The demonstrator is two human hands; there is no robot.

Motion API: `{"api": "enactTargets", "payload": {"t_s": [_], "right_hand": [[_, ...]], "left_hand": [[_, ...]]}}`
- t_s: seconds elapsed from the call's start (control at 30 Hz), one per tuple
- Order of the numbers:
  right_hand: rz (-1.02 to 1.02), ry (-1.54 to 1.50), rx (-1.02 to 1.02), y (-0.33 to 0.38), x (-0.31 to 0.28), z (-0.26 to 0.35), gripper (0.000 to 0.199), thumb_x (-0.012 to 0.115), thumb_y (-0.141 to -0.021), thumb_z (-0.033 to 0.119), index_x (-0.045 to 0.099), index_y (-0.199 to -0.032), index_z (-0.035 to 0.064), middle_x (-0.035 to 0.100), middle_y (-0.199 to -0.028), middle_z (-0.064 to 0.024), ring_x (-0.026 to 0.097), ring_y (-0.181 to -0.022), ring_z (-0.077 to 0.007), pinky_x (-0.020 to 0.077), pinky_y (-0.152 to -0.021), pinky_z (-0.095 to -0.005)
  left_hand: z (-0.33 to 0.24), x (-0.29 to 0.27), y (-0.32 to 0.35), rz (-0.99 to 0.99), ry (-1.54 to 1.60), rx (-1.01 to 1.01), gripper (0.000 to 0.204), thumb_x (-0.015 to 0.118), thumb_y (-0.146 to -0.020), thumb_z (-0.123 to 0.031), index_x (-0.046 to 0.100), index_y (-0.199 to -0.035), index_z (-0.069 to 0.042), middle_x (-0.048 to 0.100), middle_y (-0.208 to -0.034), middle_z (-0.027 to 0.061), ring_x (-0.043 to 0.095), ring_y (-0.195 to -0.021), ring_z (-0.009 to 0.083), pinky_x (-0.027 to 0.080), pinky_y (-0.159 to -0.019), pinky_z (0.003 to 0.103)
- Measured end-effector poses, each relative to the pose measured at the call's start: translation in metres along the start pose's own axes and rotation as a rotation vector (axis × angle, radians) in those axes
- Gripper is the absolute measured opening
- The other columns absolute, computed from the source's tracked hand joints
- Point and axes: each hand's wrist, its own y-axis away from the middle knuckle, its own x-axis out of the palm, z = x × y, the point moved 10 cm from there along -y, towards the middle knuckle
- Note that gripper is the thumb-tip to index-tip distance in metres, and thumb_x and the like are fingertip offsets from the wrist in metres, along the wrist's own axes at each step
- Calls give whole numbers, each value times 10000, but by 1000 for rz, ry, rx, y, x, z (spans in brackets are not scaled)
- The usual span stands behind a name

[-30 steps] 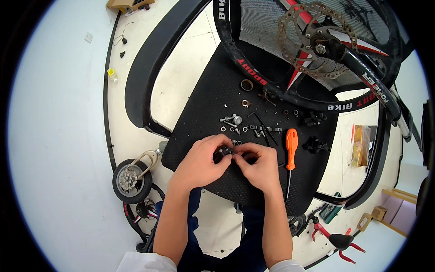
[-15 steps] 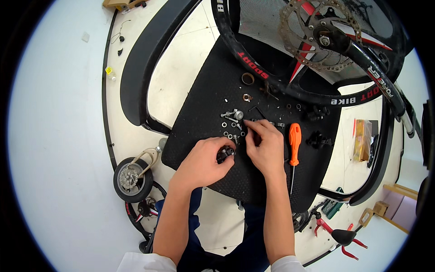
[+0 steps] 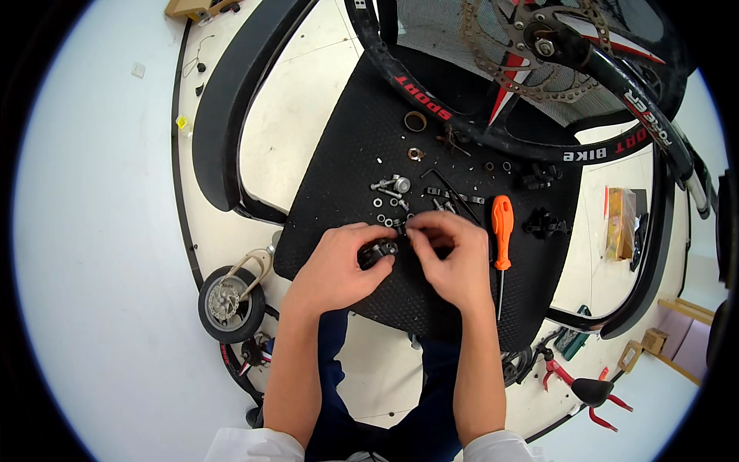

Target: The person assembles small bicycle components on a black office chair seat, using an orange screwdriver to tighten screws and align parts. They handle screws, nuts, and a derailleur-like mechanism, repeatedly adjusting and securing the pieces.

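My left hand (image 3: pixel 327 269) is closed around a small black metal bike part (image 3: pixel 379 252), most of it hidden by the fingers. Close beside it, my right hand (image 3: pixel 458 258) has thumb and forefinger pinched together at the part's upper edge; whatever is between those fingertips is too small to name. Just beyond the hands lie silver bolts (image 3: pixel 400 185) and several small washers (image 3: pixel 378 202) on the black chair seat (image 3: pixel 339 165). A black hex key (image 3: pixel 453 190) and a slim black bracket (image 3: pixel 466 198) rest past my right hand. To its right is an orange-handled screwdriver (image 3: pixel 502 227).
Over the seat's far side stands a bike wheel (image 3: pixel 431 104) with a disc rotor (image 3: pixel 493 77) and fork (image 3: pixel 647 115). Black clamp-like parts (image 3: pixel 545 223) and a ring (image 3: pixel 416 121) lie on the seat. Armrests (image 3: pixel 231 115) flank it; a small wheel (image 3: pixel 231 304) is on the floor.
My right hand has come from the loose hardware to the black part, its fingertips now pinched. The hex key and bracket show more fully. The whole view has shifted slightly.
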Motion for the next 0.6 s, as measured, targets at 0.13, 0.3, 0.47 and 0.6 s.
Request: {"api": "enactTargets", "payload": {"t_s": [0.13,0.3,0.47,0.6], "right_hand": [[65,-91,25,16,9,-1,172,706,-763,-55,711,-926,0,712,-839,-92,694,-739,-153,559,-703,-262],[51,-50,45,17,9,-8,211,739,-745,-40,713,-950,4,724,-831,-95,712,-753,-169,565,-705,-270],[39,-12,42,17,10,-2,205,758,-742,-26,732,-942,7,731,-832,-98,717,-747,-171,565,-690,-269],[9,58,14,19,7,2,208,775,-736,2,745,-940,33,732,-843,-104,719,-745,-191,562,-667,-283]], "left_hand": [[-3,-5,3,-86,56,39,314,710,-748,-63,662,-1043,35,691,-938,191,692,-832,302,527,-729,359],[-3,-9,5,-155,88,-14,250,723,-725,-36,608,-943,4,652,-877,137,652,-765,267,503,-671,345],[0,-10,7,-169,43,3,227,720,-721,-28,601,-912,-11,608,-814,107,624,-722,234,485,-633,326],[-4,-12,8,-183,57,28,225,717,-719,-26,609,-917,-14,615,-834,98,631,-731,223,485,-621,312]]}}
